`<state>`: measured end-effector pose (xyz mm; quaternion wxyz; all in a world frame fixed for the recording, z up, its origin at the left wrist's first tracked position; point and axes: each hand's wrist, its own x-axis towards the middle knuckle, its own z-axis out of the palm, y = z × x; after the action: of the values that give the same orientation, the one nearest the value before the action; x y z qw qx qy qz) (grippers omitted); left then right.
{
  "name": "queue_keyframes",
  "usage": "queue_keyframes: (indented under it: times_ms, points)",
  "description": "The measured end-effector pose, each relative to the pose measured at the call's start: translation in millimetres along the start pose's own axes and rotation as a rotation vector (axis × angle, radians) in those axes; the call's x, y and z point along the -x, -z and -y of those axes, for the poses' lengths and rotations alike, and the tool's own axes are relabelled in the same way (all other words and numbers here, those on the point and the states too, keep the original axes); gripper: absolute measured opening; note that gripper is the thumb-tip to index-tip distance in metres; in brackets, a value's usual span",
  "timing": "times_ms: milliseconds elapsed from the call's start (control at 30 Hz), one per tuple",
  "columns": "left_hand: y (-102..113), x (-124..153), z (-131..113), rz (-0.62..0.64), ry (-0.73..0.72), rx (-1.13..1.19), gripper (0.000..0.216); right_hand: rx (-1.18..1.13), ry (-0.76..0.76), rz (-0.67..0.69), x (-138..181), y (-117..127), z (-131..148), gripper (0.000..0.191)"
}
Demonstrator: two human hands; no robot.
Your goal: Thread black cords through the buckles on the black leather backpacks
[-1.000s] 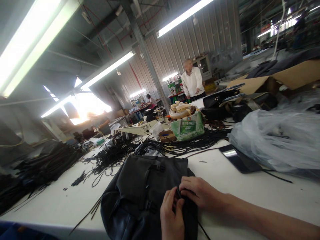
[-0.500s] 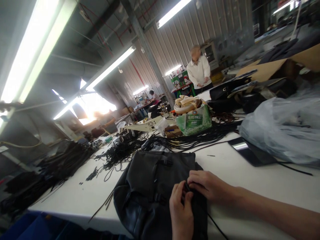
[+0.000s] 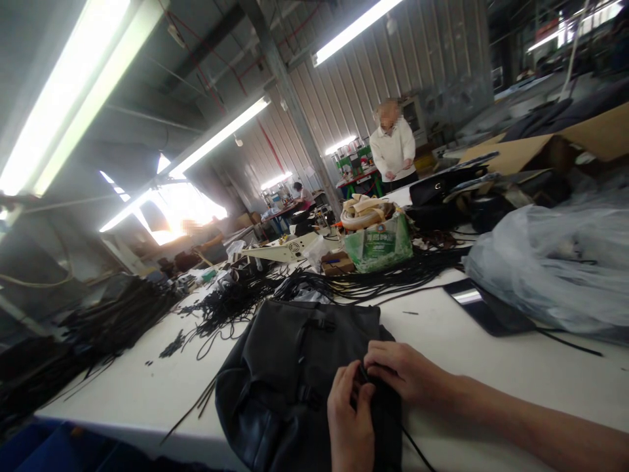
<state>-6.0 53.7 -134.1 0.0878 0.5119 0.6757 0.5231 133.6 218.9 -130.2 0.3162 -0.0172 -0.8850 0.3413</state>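
Observation:
A black backpack-like bag (image 3: 275,367) with buckled straps lies on the white table in front of me. Over its right side, my left hand (image 3: 350,413) pinches a short dark piece of black cord (image 3: 364,372) between thumb and fingers. Fingertips of my right hand (image 3: 400,370) close on the same spot from the other side, touching the left fingers. Just what lies between the right fingertips is partly hidden. A thin black cord end (image 3: 417,451) trails off the bag's lower right edge onto the table.
Bundles of black cords (image 3: 393,272) stretch across the table behind the bag. Beyond them stands a green printed bag (image 3: 378,246) holding coiled beige strips. On the right lie a dark phone-like slab (image 3: 484,311) and a clear plastic bag (image 3: 545,262). A person (image 3: 393,147) stands farther back.
The view has shifted slightly, so the bag and hands sit a little farther left and lower. Both hands keep their pinch at the same place. The standing person's head and hands have moved.

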Motion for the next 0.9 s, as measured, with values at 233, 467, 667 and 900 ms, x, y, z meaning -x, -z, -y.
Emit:
queue_keyframes:
  times_ms: [233, 467, 667, 900]
  points:
    - [2, 0, 1, -0.008, 0.041, 0.070, 0.037, -0.024, -0.030, -0.017, 0, 2, 5, 0.027]
    - [3, -3, 19, 0.015, 0.044, 0.056, 0.039, -0.010, 0.002, -0.053, 1, 0, 6, 0.020]
    - [10, 2, 9, -0.006, 0.062, 0.039, 0.039, 0.077, 0.077, -0.004, 2, 3, 5, 0.026]
    - [14, 2, 4, -0.018, 0.101, 0.008, 0.042, 0.236, 0.106, 0.024, 0, 7, 7, 0.022]
